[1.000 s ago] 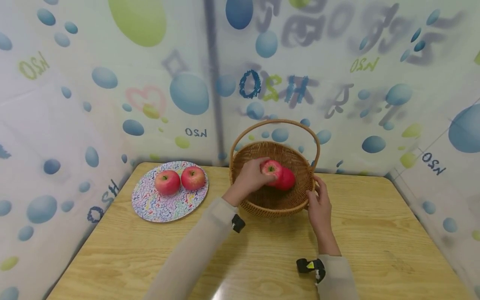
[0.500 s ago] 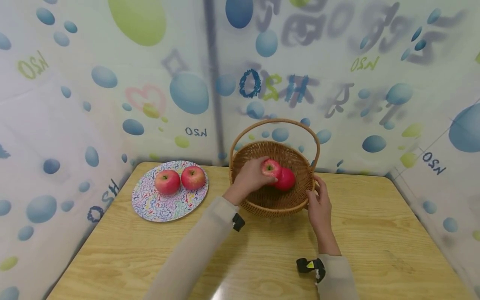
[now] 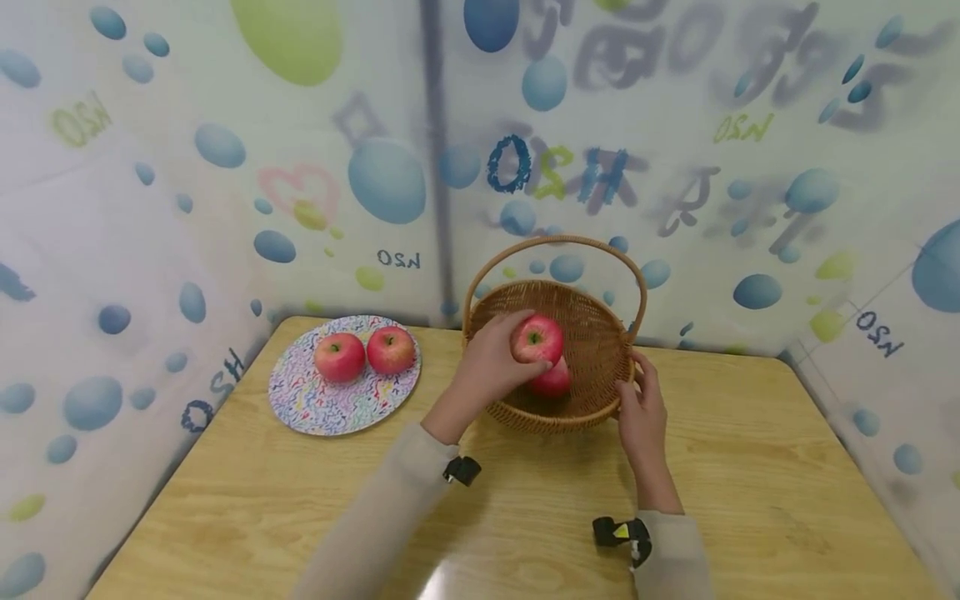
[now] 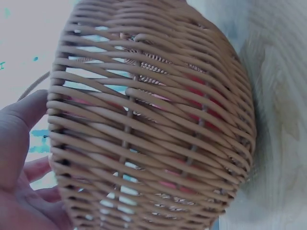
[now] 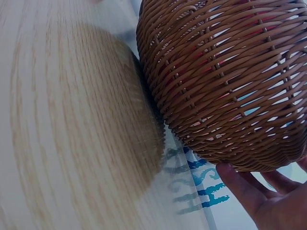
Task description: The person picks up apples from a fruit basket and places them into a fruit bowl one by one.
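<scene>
Two apples [image 3: 364, 353] lie side by side on the patterned plate [image 3: 315, 408] near the table's far left corner, and two more are at the wicker basket [image 3: 592, 392], which stands at the far edge, just right of the middle. Our left hand [image 3: 491, 367] curls its fingers round the upper apple [image 3: 537, 339] and holds it over the basket's left rim; the other red apple [image 3: 553, 382] lies in the bottom beneath it, half covered. Our right hand [image 3: 639, 410] clasps the basket's right wall, thumb on the rim.

We see bare table [image 3: 750, 467] across the whole near half and to the basket's right, with a strip of wood between plate and basket.

Only the head view shows the apples clearly. From the left wrist, the weave [image 4: 158, 124] fills the picture, red showing through its gaps, with fingers [image 4: 19, 124] at the left edge. From the right wrist, we see the basket's outer wall [image 5: 225, 81] against the wood and fingertips [image 5: 249, 191] at its lower side, cut off by the corner.
</scene>
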A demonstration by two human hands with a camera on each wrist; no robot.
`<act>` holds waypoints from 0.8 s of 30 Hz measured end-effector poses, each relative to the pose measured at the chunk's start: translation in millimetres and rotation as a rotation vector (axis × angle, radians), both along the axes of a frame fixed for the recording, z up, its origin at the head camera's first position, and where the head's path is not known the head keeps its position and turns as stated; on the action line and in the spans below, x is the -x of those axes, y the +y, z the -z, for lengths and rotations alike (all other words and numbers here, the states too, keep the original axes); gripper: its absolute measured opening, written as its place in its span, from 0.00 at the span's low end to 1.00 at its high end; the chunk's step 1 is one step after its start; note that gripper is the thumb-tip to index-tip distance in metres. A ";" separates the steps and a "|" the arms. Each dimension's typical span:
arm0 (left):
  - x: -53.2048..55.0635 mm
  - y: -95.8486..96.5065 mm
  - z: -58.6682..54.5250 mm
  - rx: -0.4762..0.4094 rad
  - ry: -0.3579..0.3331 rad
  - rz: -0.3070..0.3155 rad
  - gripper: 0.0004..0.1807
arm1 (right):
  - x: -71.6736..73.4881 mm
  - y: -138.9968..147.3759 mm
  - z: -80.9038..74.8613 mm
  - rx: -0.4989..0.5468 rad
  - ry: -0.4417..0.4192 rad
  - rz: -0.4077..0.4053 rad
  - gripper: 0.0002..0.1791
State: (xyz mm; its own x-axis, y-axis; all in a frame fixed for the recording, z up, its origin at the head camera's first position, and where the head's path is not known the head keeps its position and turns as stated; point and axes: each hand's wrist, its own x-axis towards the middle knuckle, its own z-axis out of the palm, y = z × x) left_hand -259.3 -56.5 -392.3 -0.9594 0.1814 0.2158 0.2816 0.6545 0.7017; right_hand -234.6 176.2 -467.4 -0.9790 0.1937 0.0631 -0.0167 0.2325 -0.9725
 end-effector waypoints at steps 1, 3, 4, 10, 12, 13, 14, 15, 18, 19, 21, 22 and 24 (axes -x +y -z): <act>-3.2 -1.7 0.2 -0.001 0.006 -0.005 0.42 | 0.1 -0.3 0.1 -0.005 -0.002 0.004 0.28; -9.4 -5.7 0.8 -0.006 0.024 -0.018 0.42 | 0.4 -0.7 0.5 -0.008 -0.006 0.010 0.28; -12.6 -8.2 1.2 -0.009 0.036 -0.025 0.42 | 0.4 -1.0 0.6 -0.006 -0.009 0.011 0.28; -30.1 -28.8 1.2 -0.066 0.106 -0.054 0.41 | 1.0 -2.3 1.7 -0.012 -0.009 0.006 0.28; -35.8 -36.8 0.1 -0.088 0.113 -0.057 0.41 | 1.2 -2.4 1.8 -0.020 -0.008 0.003 0.28; -38.4 -40.8 -0.5 -0.092 0.117 -0.061 0.41 | 1.4 -2.2 1.8 -0.024 -0.006 0.003 0.28; -40.6 -44.7 -0.7 -0.086 0.121 -0.067 0.41 | 1.5 -2.0 1.8 -0.030 -0.003 0.003 0.28; -42.7 -48.3 -1.1 -0.084 0.129 -0.070 0.41 | 1.7 -1.6 1.8 -0.034 0.000 0.004 0.28; -48.3 -58.7 -1.9 -0.078 0.156 -0.081 0.40 | 2.0 -0.4 1.6 -0.048 0.010 0.006 0.28; -50.0 -62.0 -2.4 -0.084 0.164 -0.082 0.41 | 2.0 -0.1 1.5 -0.051 0.011 0.007 0.28; -53.7 -68.7 -3.6 -0.100 0.178 -0.083 0.41 | 1.6 0.1 1.2 -0.055 0.007 0.007 0.29; -55.5 -72.3 -3.9 -0.106 0.179 -0.087 0.41 | 1.3 0.2 1.2 -0.057 0.005 0.006 0.29; -59.7 -79.1 -4.3 -0.127 0.178 -0.100 0.41 | 0.9 0.1 1.2 -0.056 0.001 0.005 0.29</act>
